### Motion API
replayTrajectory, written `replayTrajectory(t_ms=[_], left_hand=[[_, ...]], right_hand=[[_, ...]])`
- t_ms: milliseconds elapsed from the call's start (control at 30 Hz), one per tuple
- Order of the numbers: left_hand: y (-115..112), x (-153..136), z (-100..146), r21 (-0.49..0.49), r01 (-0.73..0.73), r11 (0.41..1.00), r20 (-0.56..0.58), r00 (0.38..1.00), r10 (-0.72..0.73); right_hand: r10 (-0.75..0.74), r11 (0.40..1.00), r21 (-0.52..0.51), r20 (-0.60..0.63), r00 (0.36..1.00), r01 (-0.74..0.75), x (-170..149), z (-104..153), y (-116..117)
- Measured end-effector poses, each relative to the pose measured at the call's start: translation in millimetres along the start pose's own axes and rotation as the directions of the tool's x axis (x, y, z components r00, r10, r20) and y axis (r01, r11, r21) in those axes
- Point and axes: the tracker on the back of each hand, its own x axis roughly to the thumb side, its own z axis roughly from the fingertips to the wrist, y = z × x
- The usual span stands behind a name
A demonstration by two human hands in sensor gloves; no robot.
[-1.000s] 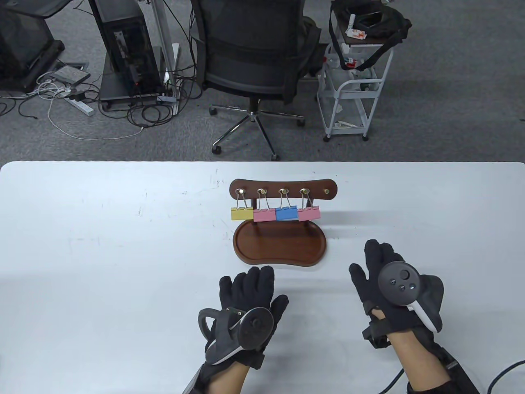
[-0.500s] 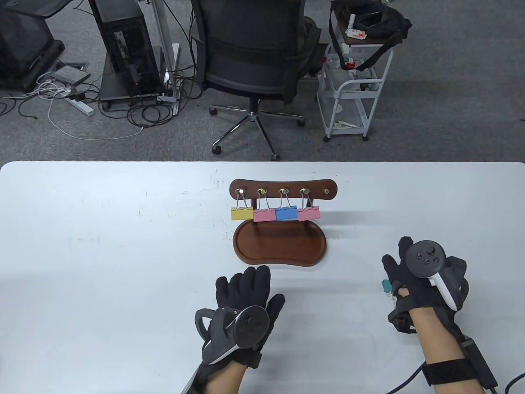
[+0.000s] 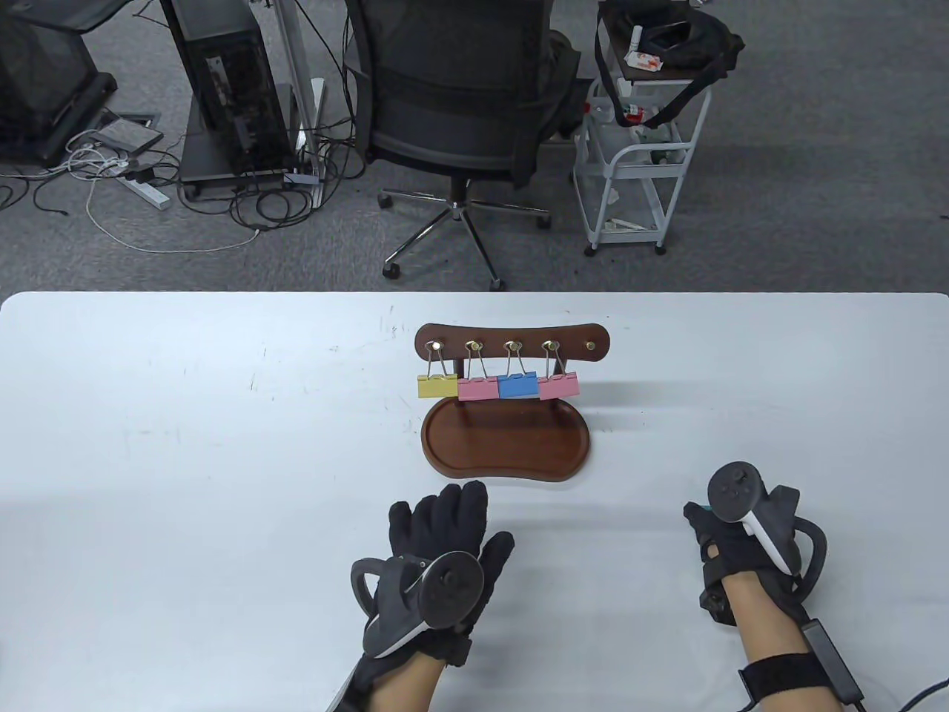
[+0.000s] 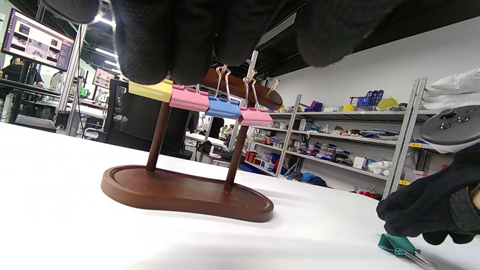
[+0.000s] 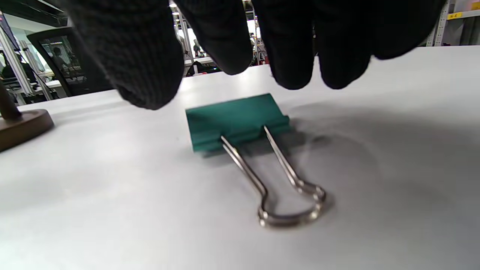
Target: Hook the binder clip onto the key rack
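A brown wooden key rack [image 3: 511, 335] stands on its tray base [image 3: 506, 445] at the table's middle. Yellow [image 3: 437, 386], pink [image 3: 478, 389], blue [image 3: 517, 386] and pink [image 3: 558, 386] binder clips hang from its hooks; the rightmost hook [image 3: 591, 346] is bare. A green binder clip [image 5: 236, 120] lies flat on the table right of the rack, its wire handle pointing toward the wrist camera. It also shows in the left wrist view [image 4: 395, 243]. My right hand [image 3: 712, 530] hovers over it, fingertips [image 5: 292, 56] spread just above it, not gripping. My left hand [image 3: 445, 534] rests flat and empty in front of the rack.
The white table [image 3: 185, 460] ends at its far edge behind the rack. Beyond it on the floor stand an office chair [image 3: 452, 96], a white trolley [image 3: 637, 163] and a computer tower [image 3: 222, 81] with cables.
My right hand has moved right and back toward me, turning over the green clip, which came into view beside it. My left hand has barely shifted.
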Motion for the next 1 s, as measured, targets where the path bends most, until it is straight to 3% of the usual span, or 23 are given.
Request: replayTrajectory(t_ms=[467, 767, 1000], left_hand=[[0, 0, 0, 0.004, -0.005, 1.000, 0.002, 1.000, 0.005], [0, 0, 0, 0.004, -0.005, 1.000, -0.001, 1.000, 0.005], [0, 1, 0, 0.004, -0.005, 1.000, 0.000, 1.000, 0.005]], right_hand=[[0.108, 0.994, 0.004, -0.052, 0.993, -0.108, -1, 0, 14], [0.101, 0.994, 0.056, -0.054, 0.993, -0.098, -1, 1, 13], [0.089, 0.996, 0.027, -0.052, 0.995, -0.088, -1, 0, 13]])
